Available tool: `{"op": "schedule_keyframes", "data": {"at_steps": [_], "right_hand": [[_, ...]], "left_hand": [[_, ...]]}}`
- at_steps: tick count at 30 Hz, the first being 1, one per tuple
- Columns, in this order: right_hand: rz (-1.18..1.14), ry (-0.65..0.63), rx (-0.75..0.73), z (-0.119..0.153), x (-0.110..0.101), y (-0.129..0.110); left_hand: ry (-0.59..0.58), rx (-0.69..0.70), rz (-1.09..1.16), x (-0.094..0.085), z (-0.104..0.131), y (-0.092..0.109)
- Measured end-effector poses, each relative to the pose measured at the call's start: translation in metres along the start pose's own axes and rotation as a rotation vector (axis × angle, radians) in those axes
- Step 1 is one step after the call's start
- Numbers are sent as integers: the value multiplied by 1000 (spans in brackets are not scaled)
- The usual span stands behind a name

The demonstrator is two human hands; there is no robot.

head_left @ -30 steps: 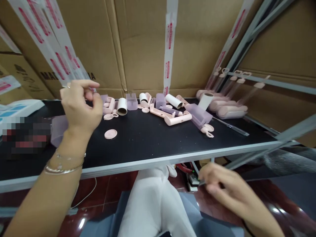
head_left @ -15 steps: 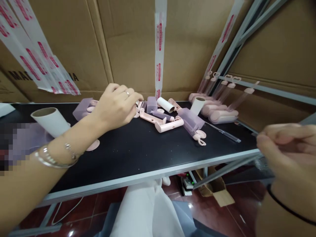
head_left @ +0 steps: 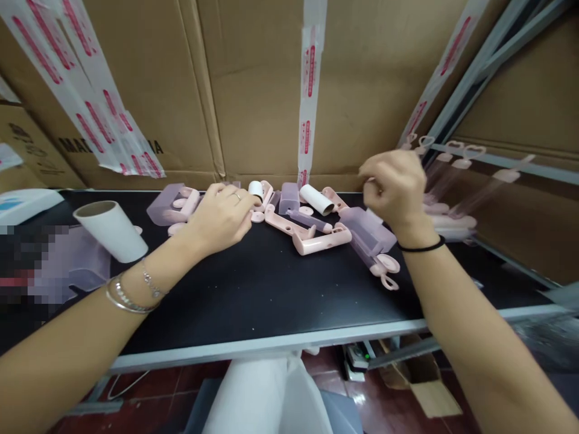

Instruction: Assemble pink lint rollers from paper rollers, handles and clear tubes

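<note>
My left hand (head_left: 224, 217) is over the back left of the black table, its fingers bent downward and closed. Their tips are hidden, so I cannot make out what they hold. Beside it lie a pink bracket-shaped piece on a purple translucent box (head_left: 165, 206) and a short white tube (head_left: 256, 190). My right hand (head_left: 395, 187) is a closed fist in the air above another purple box (head_left: 368, 229); any content is hidden. Between the hands lie a pink angled holder (head_left: 321, 239), a purple stick-shaped piece (head_left: 310, 220) and a white cardboard tube (head_left: 316, 199).
A larger white tube (head_left: 111, 232) leans at the left by a purple translucent piece (head_left: 85, 265). Pink rollers with clear stems (head_left: 456, 223) stand at the right against the metal rack (head_left: 470, 78). A large taped carton (head_left: 253, 90) walls the back. The table's metal edge (head_left: 271, 352) runs in front.
My right hand has come from the right edge inward over the table, hiding the upright tube there. My left hand has shifted slightly right and down in view, while the camera view has turned left.
</note>
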State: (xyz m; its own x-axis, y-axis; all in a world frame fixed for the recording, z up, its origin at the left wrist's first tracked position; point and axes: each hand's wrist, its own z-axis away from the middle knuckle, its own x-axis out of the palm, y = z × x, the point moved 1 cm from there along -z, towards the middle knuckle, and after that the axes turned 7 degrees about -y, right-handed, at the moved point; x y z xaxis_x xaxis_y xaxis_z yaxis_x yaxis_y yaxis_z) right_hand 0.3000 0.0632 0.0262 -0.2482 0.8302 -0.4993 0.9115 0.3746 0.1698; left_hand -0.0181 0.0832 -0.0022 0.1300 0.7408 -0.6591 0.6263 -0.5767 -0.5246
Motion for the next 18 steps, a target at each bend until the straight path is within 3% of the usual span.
{"op": "schedule_keyframes", "data": {"at_steps": [5,9,13,18], "right_hand": [[-2,417,535,17,-31,52],[90,500,668,30,-38,78],[203,568,765,39,-43,81],[373,703,1071,48,-61,88]], "left_hand": [[-103,169,67,6,-3,25],[-210,236,124,9,-1,39],[-290,311,145,13,0,47],[-332,351,150,13,-2,49]]}}
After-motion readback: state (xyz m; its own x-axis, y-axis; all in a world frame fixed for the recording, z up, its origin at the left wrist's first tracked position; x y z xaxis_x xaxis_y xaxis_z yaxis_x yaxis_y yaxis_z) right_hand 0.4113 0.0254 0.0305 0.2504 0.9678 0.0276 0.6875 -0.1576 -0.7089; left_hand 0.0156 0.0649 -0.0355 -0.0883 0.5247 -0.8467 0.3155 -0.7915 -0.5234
